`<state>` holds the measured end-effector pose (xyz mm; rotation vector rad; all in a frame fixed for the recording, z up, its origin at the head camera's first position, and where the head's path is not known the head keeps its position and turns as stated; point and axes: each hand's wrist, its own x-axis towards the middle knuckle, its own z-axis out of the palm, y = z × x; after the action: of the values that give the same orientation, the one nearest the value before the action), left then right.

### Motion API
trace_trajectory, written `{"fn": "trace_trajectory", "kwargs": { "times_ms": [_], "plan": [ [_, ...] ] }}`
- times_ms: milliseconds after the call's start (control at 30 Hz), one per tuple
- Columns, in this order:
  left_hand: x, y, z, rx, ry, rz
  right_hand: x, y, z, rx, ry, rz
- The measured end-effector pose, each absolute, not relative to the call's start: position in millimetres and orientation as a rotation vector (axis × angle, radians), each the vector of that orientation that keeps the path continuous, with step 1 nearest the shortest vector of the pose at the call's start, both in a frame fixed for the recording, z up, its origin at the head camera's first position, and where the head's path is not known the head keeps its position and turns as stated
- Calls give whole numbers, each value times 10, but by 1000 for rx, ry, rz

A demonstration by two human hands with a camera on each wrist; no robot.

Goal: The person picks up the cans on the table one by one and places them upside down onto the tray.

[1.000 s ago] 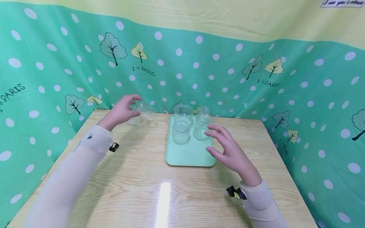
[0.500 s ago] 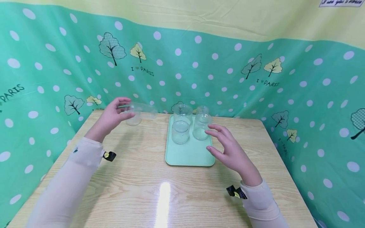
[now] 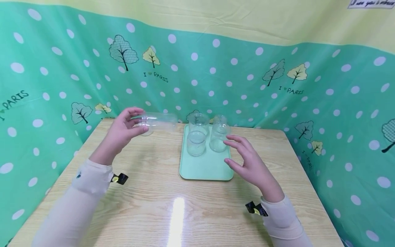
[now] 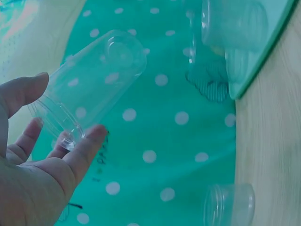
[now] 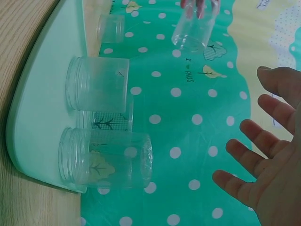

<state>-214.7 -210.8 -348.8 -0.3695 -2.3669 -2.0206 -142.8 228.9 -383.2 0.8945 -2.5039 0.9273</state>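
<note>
A tall clear plastic jar [image 3: 162, 120] hangs in the air, tipped on its side. My left hand [image 3: 120, 133] grips it by the threaded mouth end, as the left wrist view shows; the jar's base [image 4: 120, 49] points away from the palm. Behind that hand a short clear jar [image 4: 230, 205] stands on the table. Further right, several clear jars [image 3: 195, 145] stand mouth down on a mint-green tray [image 3: 206, 171]. My right hand [image 3: 251, 166] hovers by the tray's right side, fingers spread and holding nothing, apart from the tall jar [image 5: 106, 157] there.
A wood-grain table [image 3: 148, 206] lies beneath everything, with a bright light reflection [image 3: 176, 219] in front of the tray. A green dotted curtain [image 3: 213, 68] hangs close behind the table's back edge and along both sides.
My left hand has dipped and moved back left, then shifted a little right. The jar in it has turned from slanting to nearly level, its base toward the tray. The right hand has stayed put.
</note>
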Motion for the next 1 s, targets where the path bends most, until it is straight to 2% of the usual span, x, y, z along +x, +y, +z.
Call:
{"fn": "trace_trajectory", "kwargs": {
  "times_ms": [600,1000],
  "plan": [
    [-1724,-1650,-3533,-740,-2060,-2252,-1445,2308,-3844,876,-2497,950],
    [-1482,-1501,-3602,-849,-2014,-2314,-1444,2301,-3851,881,-2479,989]
  ]
}}
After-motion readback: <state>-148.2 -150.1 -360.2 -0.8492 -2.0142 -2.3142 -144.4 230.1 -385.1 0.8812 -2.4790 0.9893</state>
